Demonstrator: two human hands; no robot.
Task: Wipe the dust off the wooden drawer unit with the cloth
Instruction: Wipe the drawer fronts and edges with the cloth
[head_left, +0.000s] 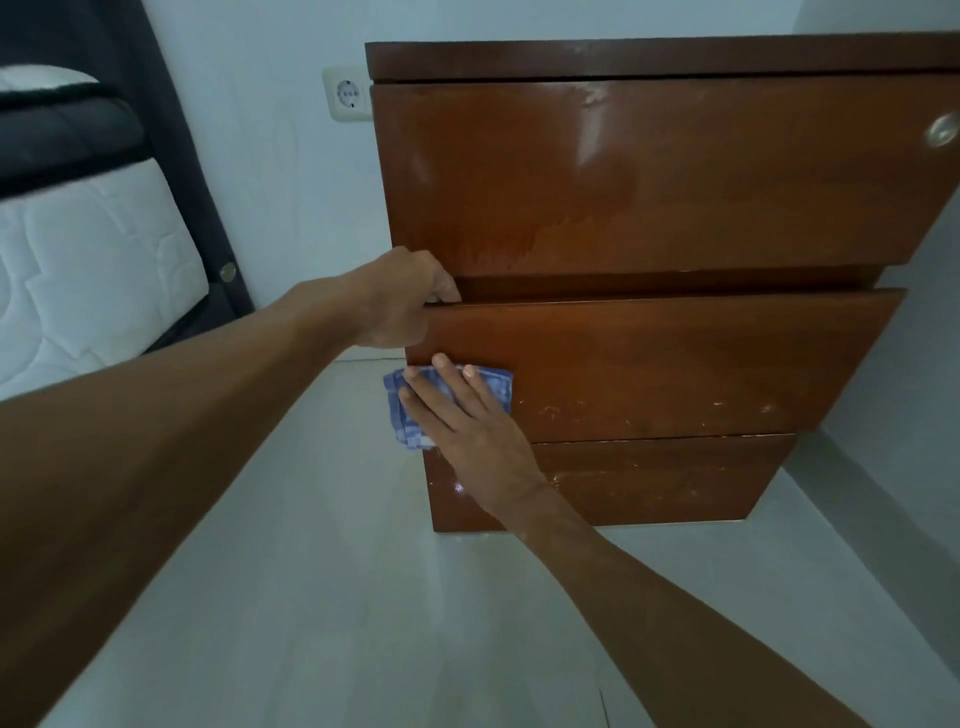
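The wooden drawer unit (649, 218) stands on the floor against the wall, with three brown glossy drawer fronts. Dusty pale streaks show on the top front, and small pale marks on the two lower fronts. The middle drawer (675, 364) sticks out a little. My left hand (402, 299) grips its top left corner, fingers curled over the edge. My right hand (467, 431) lies flat, fingers spread, pressing a folded blue-and-white cloth (410, 421) against the lower left part of the middle drawer front. The cloth pokes out past the drawer's left edge.
A bed with a white quilted mattress (88, 280) and a dark frame (208, 218) stands at the left. A white wall socket (347, 94) sits just left of the unit's top. Pale tiled floor (337, 597) spreads in front. A round lock (941, 130) shows on the top drawer.
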